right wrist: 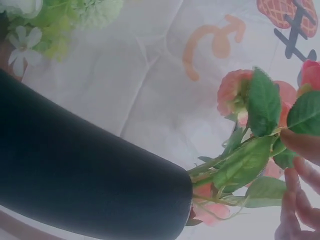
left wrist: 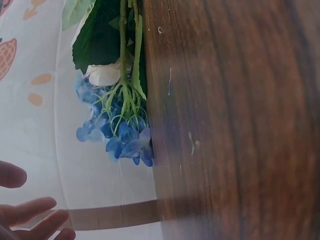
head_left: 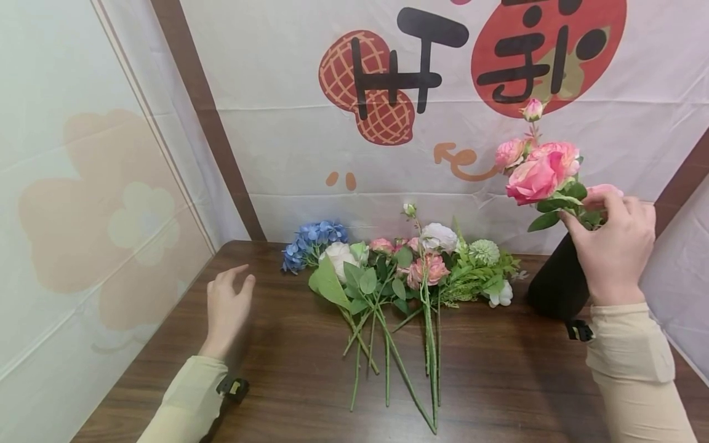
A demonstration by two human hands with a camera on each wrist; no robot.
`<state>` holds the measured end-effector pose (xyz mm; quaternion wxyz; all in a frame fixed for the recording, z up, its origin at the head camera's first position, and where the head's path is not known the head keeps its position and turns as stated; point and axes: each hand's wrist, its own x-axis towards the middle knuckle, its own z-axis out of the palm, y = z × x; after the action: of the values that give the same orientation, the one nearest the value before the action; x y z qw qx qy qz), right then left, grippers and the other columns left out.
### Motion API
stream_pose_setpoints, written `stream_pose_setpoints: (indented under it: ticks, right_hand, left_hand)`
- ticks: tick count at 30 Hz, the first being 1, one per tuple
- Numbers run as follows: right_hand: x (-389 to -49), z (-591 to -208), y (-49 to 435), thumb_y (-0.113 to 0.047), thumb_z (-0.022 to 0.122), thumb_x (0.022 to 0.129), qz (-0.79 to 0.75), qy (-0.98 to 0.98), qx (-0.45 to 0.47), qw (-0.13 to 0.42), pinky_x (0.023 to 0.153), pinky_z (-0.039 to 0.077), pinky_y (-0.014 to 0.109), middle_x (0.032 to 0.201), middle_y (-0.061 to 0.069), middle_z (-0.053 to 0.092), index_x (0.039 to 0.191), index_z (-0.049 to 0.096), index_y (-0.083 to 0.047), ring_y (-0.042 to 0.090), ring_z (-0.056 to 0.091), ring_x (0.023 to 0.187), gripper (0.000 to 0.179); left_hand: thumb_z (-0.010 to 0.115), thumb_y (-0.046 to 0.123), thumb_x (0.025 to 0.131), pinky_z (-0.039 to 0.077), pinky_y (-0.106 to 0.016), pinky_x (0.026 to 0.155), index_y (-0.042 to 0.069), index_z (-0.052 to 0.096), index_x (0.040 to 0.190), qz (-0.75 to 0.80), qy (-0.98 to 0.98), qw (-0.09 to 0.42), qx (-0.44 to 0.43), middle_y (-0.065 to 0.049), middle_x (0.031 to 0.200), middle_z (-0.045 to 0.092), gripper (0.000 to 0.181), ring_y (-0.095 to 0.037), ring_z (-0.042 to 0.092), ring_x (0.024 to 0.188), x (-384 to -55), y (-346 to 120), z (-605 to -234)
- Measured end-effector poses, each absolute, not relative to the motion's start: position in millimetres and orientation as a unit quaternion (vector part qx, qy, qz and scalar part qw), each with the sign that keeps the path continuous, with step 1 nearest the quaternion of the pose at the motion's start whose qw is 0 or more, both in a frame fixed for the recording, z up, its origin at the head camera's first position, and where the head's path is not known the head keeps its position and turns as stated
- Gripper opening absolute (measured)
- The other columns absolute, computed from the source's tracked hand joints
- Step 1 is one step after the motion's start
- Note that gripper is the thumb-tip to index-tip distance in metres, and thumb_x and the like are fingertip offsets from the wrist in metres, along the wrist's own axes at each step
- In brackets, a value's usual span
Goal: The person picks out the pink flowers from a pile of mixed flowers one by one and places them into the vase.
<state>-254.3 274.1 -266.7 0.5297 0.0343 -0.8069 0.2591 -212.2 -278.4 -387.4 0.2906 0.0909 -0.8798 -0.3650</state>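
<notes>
Pink roses [head_left: 536, 178] with green leaves stand in the tall black vase [head_left: 556, 280] at the table's right, their stems running into its mouth. My right hand [head_left: 623, 246] is just above the vase mouth, thumb and fingers pinching the roses' leafy stem. In the right wrist view, the fingertips [right wrist: 296, 185] meet among green leaves [right wrist: 272, 107] beyond the rim of the vase [right wrist: 95, 165]. My left hand [head_left: 229, 304] hovers over the table's left side, fingers loosely bent and holding nothing. Nearest to it is a blue hydrangea [head_left: 312, 243].
Several loose artificial flowers lie along the back of the wooden table [head_left: 310, 381]: a white rose [head_left: 339, 258], peach flowers [head_left: 429, 271], a green pompon flower [head_left: 484, 251]. Their long stems [head_left: 407, 384] point toward the front edge. A printed cloth [head_left: 266, 123] hangs behind.
</notes>
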Motion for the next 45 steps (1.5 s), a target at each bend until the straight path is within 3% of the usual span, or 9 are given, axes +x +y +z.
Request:
stream_pose_setpoints:
  ticks: [10, 23, 45]
  right_hand:
    - [-259, -274, 277, -0.027, 0.067, 0.088, 0.238, -0.808, -0.004, 0.538, 0.072, 0.031, 0.050, 0.077, 0.027, 0.064, 0.098, 0.074, -0.003, 0.043, 0.048, 0.085, 0.027]
    - [-268, -280, 284, -0.033, 0.065, 0.088, 0.239, -0.800, -0.051, 0.548, 0.073, 0.033, 0.054, 0.084, 0.023, 0.069, 0.098, 0.075, -0.009, 0.044, 0.048, 0.084, 0.028]
    - [-273, -288, 292, -0.038, 0.058, 0.089, 0.253, -0.835, -0.155, 0.463, 0.076, 0.032, 0.060, 0.086, 0.024, 0.068, 0.096, 0.076, -0.011, 0.048, 0.052, 0.091, 0.034]
  left_hand:
    - [0.051, 0.019, 0.095, 0.032, -0.051, 0.096, -0.001, 0.058, 0.124, -0.367, -0.880, 0.289, 0.092, -0.025, 0.128, 0.054, 0.036, -0.041, 0.041, 0.115, -212, -279, -386]
    - [0.051, 0.019, 0.095, 0.032, -0.051, 0.095, -0.002, 0.058, 0.123, -0.364, -0.879, 0.293, 0.092, -0.026, 0.127, 0.054, 0.036, -0.042, 0.042, 0.114, -212, -280, -386]
    - [0.052, 0.018, 0.095, 0.032, -0.051, 0.095, -0.002, 0.059, 0.123, -0.363, -0.879, 0.295, 0.093, -0.026, 0.125, 0.055, 0.035, -0.042, 0.042, 0.114, -211, -279, -386]
